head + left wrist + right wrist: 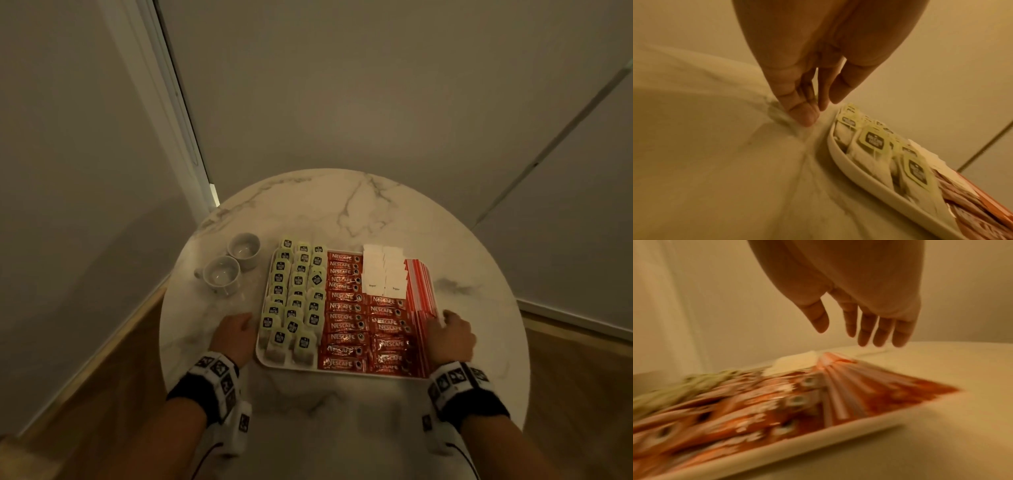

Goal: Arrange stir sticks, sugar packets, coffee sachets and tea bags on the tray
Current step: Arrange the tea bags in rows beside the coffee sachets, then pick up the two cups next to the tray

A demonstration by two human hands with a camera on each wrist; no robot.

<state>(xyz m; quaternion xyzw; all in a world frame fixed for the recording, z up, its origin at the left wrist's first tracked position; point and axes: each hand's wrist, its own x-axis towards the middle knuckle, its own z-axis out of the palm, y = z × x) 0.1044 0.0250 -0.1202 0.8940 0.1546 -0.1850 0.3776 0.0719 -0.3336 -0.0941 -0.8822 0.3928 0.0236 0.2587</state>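
Note:
A white tray (290, 368) lies on the round marble table (342, 205). It holds green-tagged tea bags (294, 301) on the left, red coffee sachets (346, 318) in the middle, white sugar packets (383, 270) at the far right and red-and-white stir sticks (419, 291) along the right edge. My left hand (236, 330) hangs just left of the tray, fingers straight and pointing down at the tabletop, holding nothing (809, 104). My right hand (448, 329) hovers over the tray's right edge above the stir sticks (838, 386), fingers relaxed and empty (865, 331).
Two empty white cups (233, 263) stand on the table to the left of the tray. The table sits in a corner between pale walls, with wooden floor (102, 394) below on both sides.

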